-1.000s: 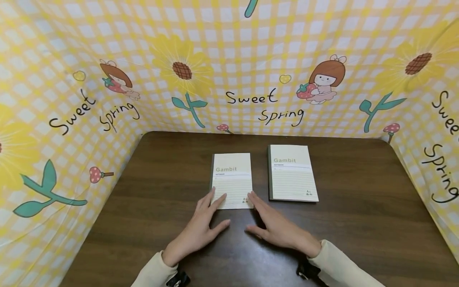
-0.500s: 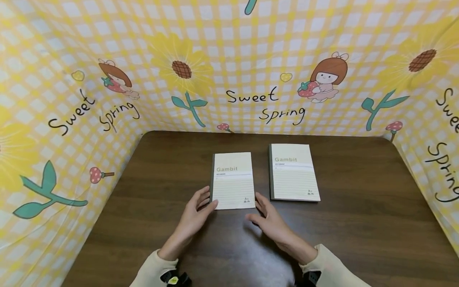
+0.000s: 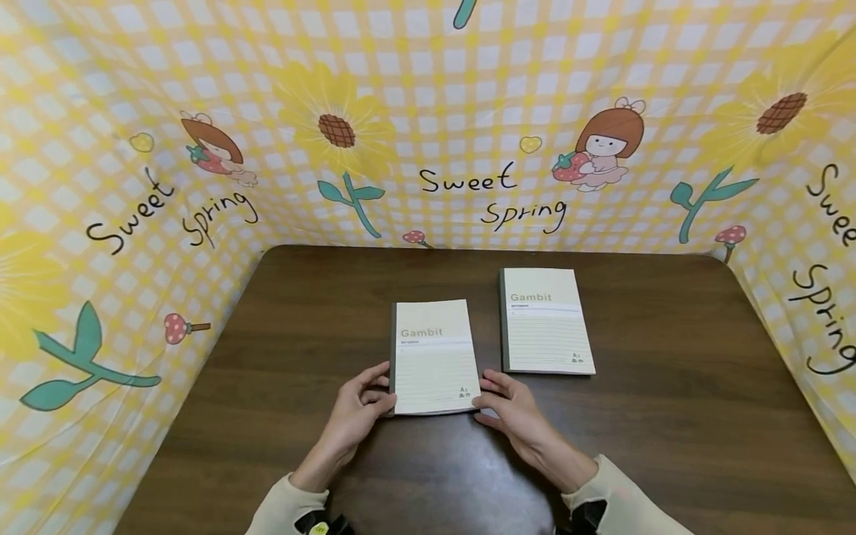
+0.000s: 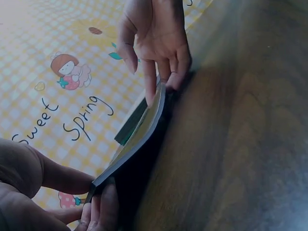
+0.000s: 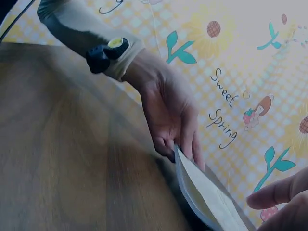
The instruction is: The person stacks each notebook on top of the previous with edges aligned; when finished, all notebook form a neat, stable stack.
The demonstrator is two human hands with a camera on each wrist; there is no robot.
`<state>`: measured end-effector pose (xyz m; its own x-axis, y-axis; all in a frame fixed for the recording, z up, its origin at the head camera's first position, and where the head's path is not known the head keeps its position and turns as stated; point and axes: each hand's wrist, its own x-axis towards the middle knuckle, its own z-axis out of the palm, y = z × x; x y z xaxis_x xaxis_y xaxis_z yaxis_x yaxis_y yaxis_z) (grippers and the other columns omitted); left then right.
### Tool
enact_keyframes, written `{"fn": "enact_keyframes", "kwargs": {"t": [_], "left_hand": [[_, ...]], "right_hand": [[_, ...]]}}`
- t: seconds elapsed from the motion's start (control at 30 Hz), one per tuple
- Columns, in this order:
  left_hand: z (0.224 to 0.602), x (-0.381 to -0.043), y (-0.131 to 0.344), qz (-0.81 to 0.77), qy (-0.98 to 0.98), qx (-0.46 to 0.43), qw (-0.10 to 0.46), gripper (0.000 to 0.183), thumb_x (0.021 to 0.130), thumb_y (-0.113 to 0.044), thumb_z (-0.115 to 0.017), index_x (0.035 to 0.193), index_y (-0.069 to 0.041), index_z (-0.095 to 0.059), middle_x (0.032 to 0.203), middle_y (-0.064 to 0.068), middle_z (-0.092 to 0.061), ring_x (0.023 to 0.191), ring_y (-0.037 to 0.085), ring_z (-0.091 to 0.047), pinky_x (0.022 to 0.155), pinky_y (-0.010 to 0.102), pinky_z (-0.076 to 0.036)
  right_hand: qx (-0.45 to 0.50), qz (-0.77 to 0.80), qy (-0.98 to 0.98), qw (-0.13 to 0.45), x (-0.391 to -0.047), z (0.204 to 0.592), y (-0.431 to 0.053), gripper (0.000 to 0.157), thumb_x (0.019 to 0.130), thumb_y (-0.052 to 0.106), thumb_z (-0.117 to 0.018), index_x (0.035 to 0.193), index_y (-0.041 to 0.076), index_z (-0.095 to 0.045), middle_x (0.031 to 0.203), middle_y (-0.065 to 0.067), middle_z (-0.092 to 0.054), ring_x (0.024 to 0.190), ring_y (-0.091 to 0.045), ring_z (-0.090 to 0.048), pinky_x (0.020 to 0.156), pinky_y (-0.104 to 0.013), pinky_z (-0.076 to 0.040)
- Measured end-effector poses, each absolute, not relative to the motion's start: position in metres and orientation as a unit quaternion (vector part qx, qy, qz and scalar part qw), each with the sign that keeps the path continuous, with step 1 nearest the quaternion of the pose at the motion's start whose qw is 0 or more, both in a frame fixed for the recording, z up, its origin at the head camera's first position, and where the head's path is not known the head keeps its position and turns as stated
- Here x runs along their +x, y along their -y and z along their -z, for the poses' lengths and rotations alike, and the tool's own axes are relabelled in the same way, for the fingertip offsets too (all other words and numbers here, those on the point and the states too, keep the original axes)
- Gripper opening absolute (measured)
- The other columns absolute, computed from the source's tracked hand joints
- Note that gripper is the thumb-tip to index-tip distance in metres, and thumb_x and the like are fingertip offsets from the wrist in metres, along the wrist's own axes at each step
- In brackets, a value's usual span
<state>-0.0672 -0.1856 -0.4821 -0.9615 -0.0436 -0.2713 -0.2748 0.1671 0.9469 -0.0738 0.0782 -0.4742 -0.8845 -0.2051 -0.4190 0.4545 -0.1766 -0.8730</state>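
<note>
A cream notebook [image 3: 435,364] with a dark spine and "Gambit" on its cover is raised at its near end, level between both hands. At its lower left corner my left hand [image 3: 354,409] pinches the spine edge, thumb on top and fingers beneath, as the left wrist view shows. My right hand [image 3: 524,423] holds the opposite corner between its fingers, its thumb standing apart from the cover. From the side, in the left wrist view, the notebook's edge [image 4: 127,151] bows, with dark shadow below it. A matching, thicker-looking notebook [image 3: 545,327] lies to the right.
All this is on a dark brown wooden table [image 3: 301,319]. Yellow checked cloth [image 3: 455,134] with flowers and "Sweet Spring" lettering walls off the back and both sides. Each sleeve carries a dark wrist device [image 3: 321,522].
From lying flat with open hands over it, the left notebook has been gripped at both lower corners, raised and drawn nearer. The right notebook has stayed put.
</note>
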Motion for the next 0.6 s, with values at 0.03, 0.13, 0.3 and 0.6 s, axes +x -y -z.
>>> {"fn": "enact_keyframes", "kwargs": {"t": [0.03, 0.13, 0.3, 0.6], "left_hand": [[0.4821, -0.0666, 0.1852, -0.640, -0.755, -0.106, 0.094, 0.061, 0.094, 0.009, -0.067, 0.152, 0.000, -0.050, 0.126, 0.022, -0.056, 0.091, 0.014, -0.064, 0.070, 0.019, -0.054], [0.4821, -0.0644, 0.1848, -0.648, -0.747, -0.109, 0.101, 0.061, 0.093, 0.011, -0.066, 0.151, -0.002, -0.052, 0.123, 0.020, -0.056, 0.089, 0.014, -0.063, 0.069, 0.021, -0.056], [0.4825, -0.0604, 0.1852, -0.662, -0.733, -0.115, 0.104, 0.061, 0.092, 0.014, -0.065, 0.150, -0.002, -0.052, 0.122, 0.020, -0.056, 0.087, 0.014, -0.064, 0.067, 0.023, -0.058], [0.4837, -0.0594, 0.1838, -0.673, -0.727, -0.099, 0.097, 0.062, 0.092, 0.015, -0.066, 0.150, -0.004, -0.052, 0.122, 0.019, -0.056, 0.086, 0.016, -0.065, 0.067, 0.026, -0.061]], "right_hand": [[0.103, 0.763, -0.601, 0.215, -0.0738, 0.4755, -0.0788, 0.069, 0.090, -0.013, -0.060, 0.154, -0.015, -0.034, 0.147, -0.032, -0.042, 0.113, -0.028, -0.062, 0.096, -0.040, -0.061], [0.097, 0.768, -0.598, 0.210, -0.0746, 0.4797, -0.0805, 0.064, 0.088, -0.017, -0.059, 0.150, -0.015, -0.042, 0.135, -0.028, -0.048, 0.096, -0.018, -0.063, 0.083, -0.027, -0.062], [0.079, 0.763, -0.605, 0.213, -0.0764, 0.4842, -0.0841, 0.061, 0.088, -0.016, -0.060, 0.147, -0.015, -0.046, 0.124, -0.022, -0.055, 0.091, -0.013, -0.064, 0.077, -0.023, -0.060], [0.067, 0.760, -0.613, 0.203, -0.0745, 0.4817, -0.0884, 0.063, 0.088, -0.014, -0.063, 0.148, -0.013, -0.046, 0.123, -0.020, -0.055, 0.091, -0.012, -0.063, 0.078, -0.022, -0.060]]}}
